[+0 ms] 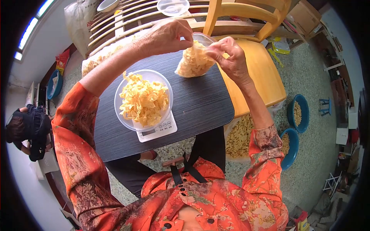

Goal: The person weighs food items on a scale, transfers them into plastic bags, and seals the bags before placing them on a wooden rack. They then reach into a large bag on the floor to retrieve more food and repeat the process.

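Observation:
My left hand (169,36) and my right hand (230,57) pinch the top edge of a clear plastic bag (195,61) at its two sides. Pale yellow dried pieces fill the bag, which stands near the back edge of the dark table (200,102). To the left, a clear round bowl (165,81) heaped with the same yellow pieces (143,100) rests on a white scale (157,132). The scale's display and buttons show at its front edge.
A wooden chair (258,73) touches the table's right side. Blue basins (304,115) with pieces stand on the floor at the right, beside a tray of pieces (239,136). Behind is a slatted bench (127,19) with a bowl (173,7). A person (29,129) sits far left.

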Tool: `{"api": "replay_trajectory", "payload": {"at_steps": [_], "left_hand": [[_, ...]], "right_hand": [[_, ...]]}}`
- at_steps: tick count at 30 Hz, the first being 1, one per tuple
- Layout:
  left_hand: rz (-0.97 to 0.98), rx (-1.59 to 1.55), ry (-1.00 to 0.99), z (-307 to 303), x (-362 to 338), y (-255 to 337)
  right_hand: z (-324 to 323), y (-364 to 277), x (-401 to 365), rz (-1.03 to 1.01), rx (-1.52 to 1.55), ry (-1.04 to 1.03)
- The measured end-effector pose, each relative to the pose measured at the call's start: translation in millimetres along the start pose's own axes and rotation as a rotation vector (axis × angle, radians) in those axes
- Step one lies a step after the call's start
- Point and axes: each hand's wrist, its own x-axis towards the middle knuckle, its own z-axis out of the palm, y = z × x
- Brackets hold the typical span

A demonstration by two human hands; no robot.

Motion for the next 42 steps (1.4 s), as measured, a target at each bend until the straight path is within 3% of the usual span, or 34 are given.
{"api": "replay_trajectory", "payload": {"at_steps": [6,8,9,12,13,16,17,20,22,25,27,28,30,34,37,38,40,42], "left_hand": [[-0.101,-0.242,-0.114,-3.0,0.0,-0.3],[0.0,-0.214,-0.03,-8.8,1.9,-8.3],[-0.132,-0.314,-0.008,-7.6,1.3,-7.6],[-0.163,-0.241,0.097,-5.0,-4.5,-6.6],[-0.05,-0.223,0.148,-3.8,-5.8,-7.2],[-0.091,-0.151,0.133,0.1,-7.7,-9.7],[0.052,-0.132,0.148,2.1,-7.2,-14.0],[0.048,-0.121,0.056,-0.7,-6.5,-12.4],[-0.041,-0.122,0.05,-0.4,-5.6,-6.8],[0.005,-0.089,0.067,2.8,-7.3,-7.0],[0.197,-0.145,0.099,3.8,-3.5,-4.2],[0.198,-0.144,0.1,2.8,-4.5,-1.8],[-0.01,-0.376,-0.115,1.6,-11.9,1.0],[0.087,-0.173,-0.04,1.4,-14.5,-13.0],[0.027,-0.127,-0.019,-6.7,-13.6,-8.6],[0.028,-0.128,-0.019,-8.9,-13.7,-4.7],[-0.135,-0.072,-0.104,-13.6,-14.5,7.0],[-0.034,0.031,-0.027,-8.3,-15.0,4.5]], "right_hand": [[-0.9,-6.1,2.7,0.02,0.08,-0.068],[-1.7,-7.3,5.4,0.032,0.11,-0.077],[-1.2,-9.3,7.6,0.039,0.106,-0.039],[-4.7,-13.4,13.1,0.076,0.117,0.004],[-6.0,-14.0,15.2,0.114,0.136,-0.002],[-0.1,-18.0,20.5,0.051,0.009,-0.003],[1.0,-18.0,23.1,0.049,0.008,0.0],[5.6,-17.7,20.6,0.017,0.032,0.043],[6.8,-21.0,20.5,0.121,0.114,-0.043],[16.1,-19.0,18.2,-0.053,-0.113,-0.119],[23.2,-17.8,20.1,-0.107,-0.149,-0.119],[25.1,-17.8,22.1,-0.165,-0.187,-0.122],[21.8,-11.1,21.2,-0.187,-0.288,-0.186],[15.9,-4.7,19.1,-0.08,-0.314,-0.33],[14.0,-14.4,21.1,-0.052,-0.107,-0.3],[8.2,-19.7,20.6,0.057,0.017,-0.243],[7.4,-19.9,19.7,0.162,0.14,-0.182],[14.5,-9.5,17.0,0.154,0.214,-0.162]]}}
